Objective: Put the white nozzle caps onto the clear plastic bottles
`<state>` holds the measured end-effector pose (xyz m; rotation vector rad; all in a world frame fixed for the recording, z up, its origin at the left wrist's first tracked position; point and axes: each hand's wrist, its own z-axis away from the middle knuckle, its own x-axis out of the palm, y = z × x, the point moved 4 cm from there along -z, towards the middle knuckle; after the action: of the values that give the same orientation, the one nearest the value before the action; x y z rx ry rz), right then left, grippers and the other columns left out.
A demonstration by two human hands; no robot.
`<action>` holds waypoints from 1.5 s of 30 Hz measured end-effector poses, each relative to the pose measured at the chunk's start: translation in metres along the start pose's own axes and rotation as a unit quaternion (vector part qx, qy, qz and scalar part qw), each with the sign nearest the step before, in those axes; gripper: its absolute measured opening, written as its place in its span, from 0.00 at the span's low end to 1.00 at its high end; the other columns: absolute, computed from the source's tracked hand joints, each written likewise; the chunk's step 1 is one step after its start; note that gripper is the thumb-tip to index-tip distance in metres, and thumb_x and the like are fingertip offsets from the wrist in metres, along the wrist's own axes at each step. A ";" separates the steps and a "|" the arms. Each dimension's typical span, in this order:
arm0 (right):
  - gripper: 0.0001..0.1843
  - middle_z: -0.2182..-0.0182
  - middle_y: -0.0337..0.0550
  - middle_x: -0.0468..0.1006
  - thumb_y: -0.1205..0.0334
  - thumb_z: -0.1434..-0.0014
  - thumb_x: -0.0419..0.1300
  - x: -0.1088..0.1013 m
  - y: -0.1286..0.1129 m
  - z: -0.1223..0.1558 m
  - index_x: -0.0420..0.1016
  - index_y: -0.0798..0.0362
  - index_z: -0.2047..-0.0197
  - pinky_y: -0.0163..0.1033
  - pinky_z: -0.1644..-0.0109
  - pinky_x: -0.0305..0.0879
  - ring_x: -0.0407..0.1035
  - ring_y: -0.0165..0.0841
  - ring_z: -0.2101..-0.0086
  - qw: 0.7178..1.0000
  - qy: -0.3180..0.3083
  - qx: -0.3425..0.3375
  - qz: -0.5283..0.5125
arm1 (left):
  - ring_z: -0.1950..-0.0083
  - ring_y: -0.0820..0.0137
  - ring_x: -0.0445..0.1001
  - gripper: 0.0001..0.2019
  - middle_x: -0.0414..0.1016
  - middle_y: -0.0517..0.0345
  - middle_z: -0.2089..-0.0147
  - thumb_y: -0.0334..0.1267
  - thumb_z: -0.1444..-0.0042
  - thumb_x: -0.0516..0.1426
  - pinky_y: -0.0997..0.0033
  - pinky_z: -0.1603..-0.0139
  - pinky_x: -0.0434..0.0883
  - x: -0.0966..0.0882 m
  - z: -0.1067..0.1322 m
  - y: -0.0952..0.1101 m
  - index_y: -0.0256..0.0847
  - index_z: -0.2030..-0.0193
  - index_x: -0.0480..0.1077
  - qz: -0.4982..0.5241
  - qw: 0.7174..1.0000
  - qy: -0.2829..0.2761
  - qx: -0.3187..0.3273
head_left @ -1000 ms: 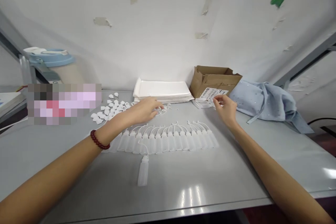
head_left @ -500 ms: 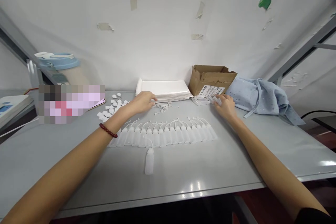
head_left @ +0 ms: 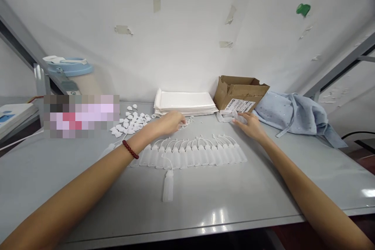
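My left hand (head_left: 172,122) is over a small heap of thin white cords (head_left: 187,122), its fingers bent down and pinched together at the heap; what lies between them is hidden. Farther right, my right hand (head_left: 251,125) has thumb and fingers around a clear plastic bottle (head_left: 239,118), beside other clear bottles (head_left: 224,117) near the carton. A row of small translucent bottles (head_left: 195,157), each with a white cord at its neck, lies across the table between my arms. One more such bottle (head_left: 168,187) lies in front of the row.
Small white caps (head_left: 133,123) are heaped left of my left hand. White padded envelopes (head_left: 184,101) are stacked by the wall, next to an open cardboard box (head_left: 241,90). A blue cloth (head_left: 293,113) lies at right; a blue-lidded tumbler (head_left: 72,70) stands at left.
My left hand has moved slightly right and down, farther over the cords. My right hand stays at the clear bottles, its fingers closer around one. The whole view has shifted slightly.
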<state>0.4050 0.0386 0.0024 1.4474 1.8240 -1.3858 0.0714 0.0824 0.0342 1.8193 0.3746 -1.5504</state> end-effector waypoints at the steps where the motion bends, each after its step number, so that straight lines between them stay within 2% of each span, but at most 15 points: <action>1: 0.23 0.49 0.58 0.73 0.51 0.50 0.63 -0.001 -0.002 0.000 0.77 0.56 0.53 0.53 0.48 0.63 0.66 0.52 0.48 1.000 -0.004 0.003 -0.012 | 0.60 0.64 0.75 0.15 0.79 0.48 0.59 0.28 0.48 0.50 0.68 0.59 0.68 0.000 0.000 0.000 0.35 0.59 0.76 -0.001 1.000 -0.001 -0.001; 4: 0.25 0.55 0.53 0.78 0.47 0.48 0.60 -0.008 -0.002 -0.001 0.77 0.55 0.52 0.47 0.57 0.69 0.72 0.46 0.56 0.999 -0.007 0.025 -0.043 | 0.67 0.65 0.74 0.11 0.78 0.50 0.67 0.29 0.50 0.51 0.69 0.64 0.67 -0.001 0.001 0.000 0.36 0.67 0.75 -0.005 1.000 -0.002 -0.004; 7: 0.24 0.66 0.51 0.80 0.49 0.44 0.54 -0.020 0.005 -0.003 0.78 0.57 0.54 0.44 0.65 0.69 0.74 0.42 0.66 0.997 0.006 0.066 -0.049 | 0.69 0.65 0.73 0.10 0.77 0.51 0.71 0.29 0.50 0.51 0.69 0.66 0.65 -0.004 0.001 0.000 0.36 0.71 0.74 -0.007 1.000 0.001 -0.006; 9: 0.22 0.71 0.49 0.80 0.53 0.45 0.53 -0.030 0.011 -0.006 0.79 0.57 0.56 0.44 0.67 0.68 0.73 0.42 0.70 0.996 0.006 0.083 -0.038 | 0.67 0.65 0.73 0.11 0.77 0.50 0.69 0.29 0.49 0.50 0.69 0.66 0.65 -0.008 0.001 0.001 0.35 0.69 0.74 -0.005 1.000 0.009 -0.011; 10: 0.20 0.72 0.49 0.79 0.55 0.47 0.55 -0.034 0.012 -0.007 0.79 0.57 0.58 0.45 0.67 0.67 0.72 0.42 0.70 0.996 -0.001 0.084 -0.030 | 0.65 0.65 0.74 0.12 0.77 0.49 0.67 0.29 0.48 0.50 0.69 0.65 0.66 -0.010 0.001 0.001 0.34 0.65 0.74 -0.002 1.000 0.016 -0.016; 12: 0.17 0.71 0.48 0.78 0.61 0.54 0.57 -0.040 0.011 -0.008 0.81 0.55 0.62 0.45 0.65 0.66 0.71 0.43 0.68 0.997 -0.030 0.071 -0.015 | 0.62 0.65 0.74 0.16 0.78 0.49 0.62 0.29 0.45 0.48 0.70 0.64 0.67 -0.014 0.002 0.002 0.33 0.54 0.72 0.002 0.999 0.031 -0.025; 14: 0.15 0.69 0.48 0.79 0.65 0.59 0.58 -0.041 0.006 -0.008 0.82 0.53 0.66 0.45 0.64 0.65 0.71 0.44 0.67 0.996 -0.071 0.048 -0.006 | 0.59 0.64 0.74 0.18 0.77 0.48 0.57 0.30 0.44 0.48 0.69 0.61 0.68 -0.015 0.003 0.003 0.33 0.48 0.68 -0.001 0.999 0.039 -0.030; 18: 0.13 0.68 0.46 0.78 0.66 0.61 0.57 -0.035 -0.003 -0.005 0.81 0.51 0.71 0.43 0.64 0.66 0.70 0.43 0.66 0.992 -0.126 0.007 0.010 | 0.47 0.56 0.70 0.15 0.75 0.41 0.52 0.29 0.44 0.51 0.63 0.52 0.67 -0.013 0.005 0.007 0.30 0.52 0.72 -0.022 0.999 0.041 -0.026; 21: 0.12 0.68 0.46 0.78 0.67 0.61 0.57 -0.028 -0.003 -0.003 0.80 0.52 0.72 0.42 0.61 0.65 0.70 0.43 0.63 0.990 -0.134 -0.014 0.033 | 0.44 0.55 0.68 0.15 0.73 0.41 0.50 0.29 0.43 0.50 0.62 0.51 0.67 -0.010 0.007 0.012 0.31 0.51 0.72 -0.023 0.999 0.043 -0.018; 24: 0.11 0.68 0.47 0.78 0.68 0.60 0.57 -0.024 0.000 -0.001 0.78 0.54 0.71 0.41 0.60 0.65 0.71 0.43 0.64 0.989 -0.132 -0.020 0.060 | 0.47 0.56 0.70 0.15 0.74 0.42 0.52 0.28 0.43 0.50 0.64 0.55 0.67 -0.007 0.008 0.015 0.33 0.52 0.73 -0.012 0.999 0.047 -0.012; 31: 0.14 0.65 0.48 0.80 0.73 0.58 0.54 -0.018 -0.004 0.002 0.76 0.56 0.68 0.38 0.58 0.67 0.74 0.40 0.63 0.986 -0.136 -0.026 0.095 | 0.62 0.63 0.74 0.07 0.76 0.50 0.67 0.26 0.50 0.55 0.69 0.63 0.66 -0.005 0.003 0.013 0.36 0.70 0.74 0.021 0.996 0.079 -0.021; 34: 0.14 0.64 0.50 0.81 0.73 0.58 0.55 -0.016 -0.007 0.002 0.76 0.56 0.67 0.39 0.56 0.67 0.75 0.42 0.61 0.985 -0.137 -0.030 0.102 | 0.62 0.64 0.74 0.07 0.77 0.51 0.67 0.28 0.50 0.54 0.69 0.63 0.67 -0.013 0.003 0.012 0.37 0.72 0.74 0.036 0.993 0.108 -0.030; 39: 0.15 0.63 0.51 0.81 0.72 0.57 0.56 -0.015 -0.008 0.003 0.77 0.57 0.65 0.39 0.57 0.66 0.75 0.43 0.61 0.986 -0.128 -0.040 0.103 | 0.62 0.66 0.74 0.08 0.78 0.53 0.64 0.31 0.48 0.54 0.69 0.61 0.68 -0.038 0.004 0.009 0.37 0.69 0.75 0.076 0.982 0.164 -0.058; 45: 0.12 0.67 0.50 0.81 0.71 0.53 0.53 -0.019 -0.014 0.004 0.76 0.56 0.67 0.40 0.60 0.66 0.74 0.42 0.64 0.991 -0.085 -0.044 0.092 | 0.62 0.67 0.74 0.07 0.79 0.53 0.64 0.34 0.47 0.55 0.68 0.60 0.68 -0.064 0.012 0.001 0.37 0.68 0.75 0.127 0.957 0.244 -0.095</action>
<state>0.3978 0.0267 0.0221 1.3712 1.5841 -1.2801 0.0483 0.0875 0.0947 1.9925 0.4777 -0.8495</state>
